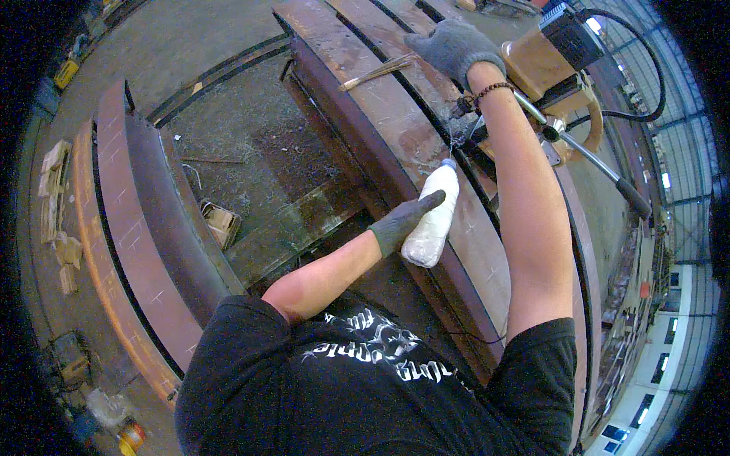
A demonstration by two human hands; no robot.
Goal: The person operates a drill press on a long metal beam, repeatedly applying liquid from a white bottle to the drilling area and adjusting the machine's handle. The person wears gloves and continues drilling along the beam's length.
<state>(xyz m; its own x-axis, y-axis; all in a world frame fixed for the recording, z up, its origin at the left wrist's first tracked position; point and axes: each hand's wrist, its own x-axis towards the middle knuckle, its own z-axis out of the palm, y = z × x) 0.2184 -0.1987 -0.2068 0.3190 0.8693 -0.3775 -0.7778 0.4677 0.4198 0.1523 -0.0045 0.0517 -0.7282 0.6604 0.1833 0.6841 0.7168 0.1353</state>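
My left hand (407, 220), in a dark glove, is wrapped round a white plastic bottle (432, 220). The bottle tilts with its bluish nozzle toward the drill, and a thin stream of liquid shows at the tip. Above it, my right hand (456, 49) in a grey glove is closed over the end of a feed handle of a drill press (544, 57); the handle's grip is hidden under the glove. The drill's cutter (461, 106) sits by the wet surface of a brown steel beam (395, 114), partly behind my forearm.
A thin-bristled brush (376, 72) lies on the beam. Another bar of the handle (608, 175) sticks out at right, and a black cable (658, 68) loops from the motor. More steel beams (156, 228) stand at left. Metal shavings litter the floor (251, 129) between them.
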